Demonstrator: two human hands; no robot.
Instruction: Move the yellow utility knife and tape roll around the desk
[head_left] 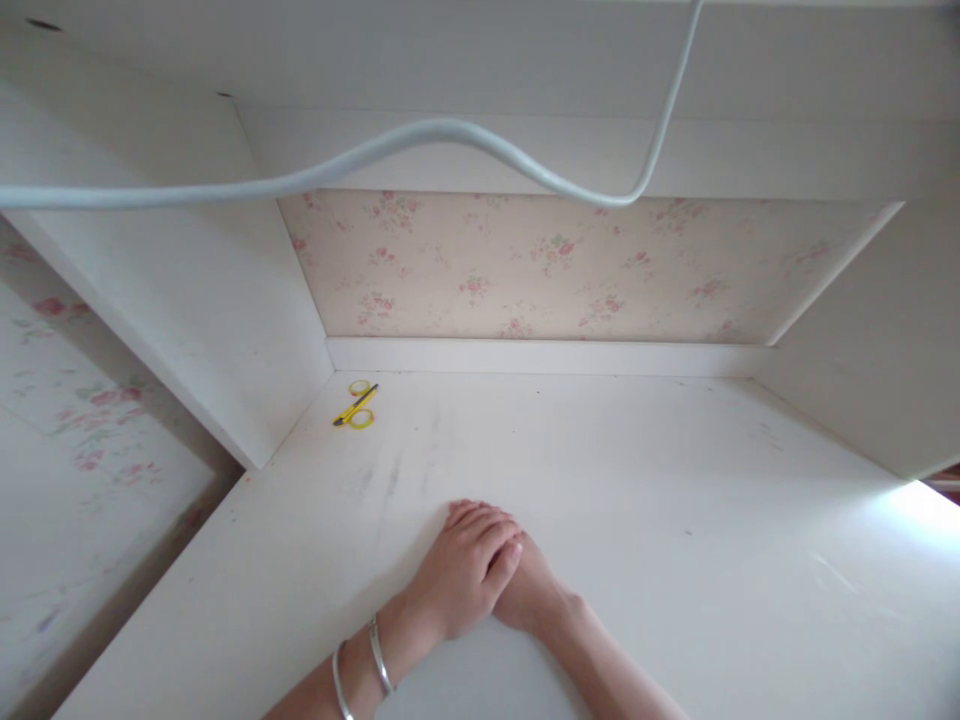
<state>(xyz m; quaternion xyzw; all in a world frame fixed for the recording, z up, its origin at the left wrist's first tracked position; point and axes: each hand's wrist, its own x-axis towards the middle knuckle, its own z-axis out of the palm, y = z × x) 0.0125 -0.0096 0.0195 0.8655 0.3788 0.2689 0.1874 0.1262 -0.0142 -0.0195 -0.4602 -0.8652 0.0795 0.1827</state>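
Observation:
My left hand [459,572], with two silver bangles [379,655] on its wrist and forearm, rests on top of my right hand [529,585]. Its fingers are together and curve over the back of the right hand. Most of the right hand's fingers are hidden underneath, so their pose does not show. Both hands lie on the white desktop [600,480] near its front middle. Farther back on the left, apart from the hands, lie a yellow utility knife [355,406] and two small yellow tape rolls [362,420], one on each side of the knife.
White side panels [172,270] enclose the desk at left and right, with a shelf [487,50] overhead. A pale cable [450,130] hangs across the upper view. Floral wallpaper [525,265] covers the back wall. Dark smudges mark the desktop left of centre.

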